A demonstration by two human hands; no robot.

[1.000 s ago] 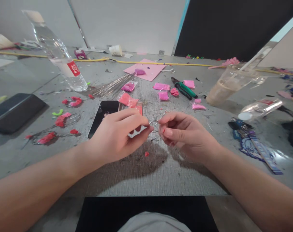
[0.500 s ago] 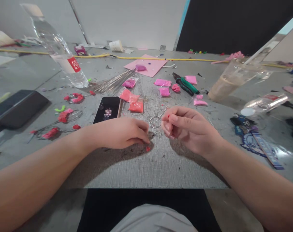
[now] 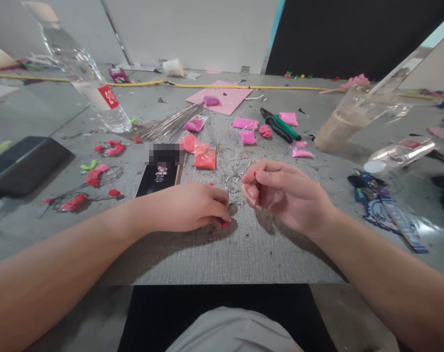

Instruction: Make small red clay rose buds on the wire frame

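Note:
My left hand rests low over the table, its fingertips closed around a small piece of red clay on the surface. Held up a little above the table, my right hand has thumb and index finger pinched on a tiny bit of red clay. Between the hands lies a bent wire shape, partly covered by the right fingers. Just beyond my left wrist is a phone, partly hidden by the forearm. Packets of orange-red clay lie past the left hand.
Wire shapes with red clay lie at left, near a water bottle. Pliers, pink clay packets and a bundle of wires are farther back. A drink cup, a lying bottle and keychains stand or lie right.
My left hand has shifted slightly right and toward me, and its fingertips have closed on the red clay piece. The right hand keeps its pinch almost in place.

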